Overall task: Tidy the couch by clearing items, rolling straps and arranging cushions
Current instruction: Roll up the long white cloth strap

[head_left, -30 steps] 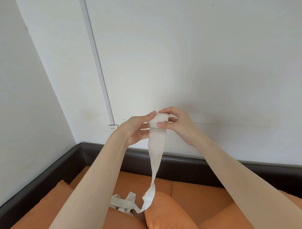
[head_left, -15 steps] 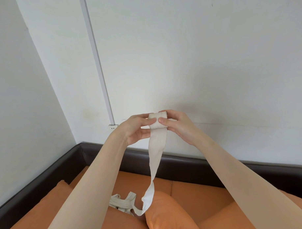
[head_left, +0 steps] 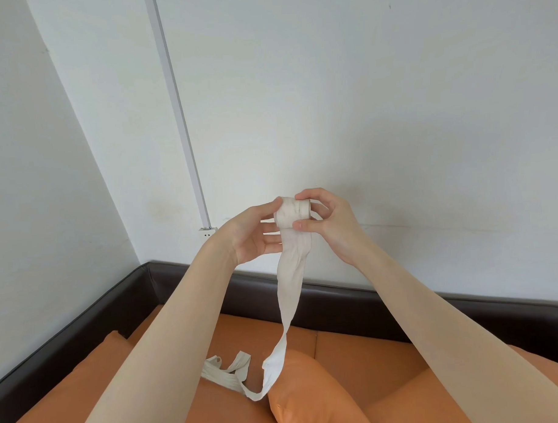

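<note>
A cream cloth strap [head_left: 291,283] is partly wound into a small roll [head_left: 292,212] held up in front of the white wall. My right hand [head_left: 328,223] pinches the roll between thumb and fingers. My left hand [head_left: 251,234] holds the roll's left end with its thumb on top. The loose length hangs down and ends in a crumpled heap [head_left: 228,369] on the orange couch seat [head_left: 365,357]. An orange cushion [head_left: 312,397] lies below my hands.
The couch has a dark brown frame [head_left: 331,296] along the wall and the left side. Another orange cushion [head_left: 84,379] lies at the left. A white cable duct [head_left: 176,110] runs down the wall to a socket [head_left: 206,232].
The roll has been turned a little and looks slightly thicker. My right thumb moved from the front of the roll to its lower edge. The hanging strap shifted slightly.
</note>
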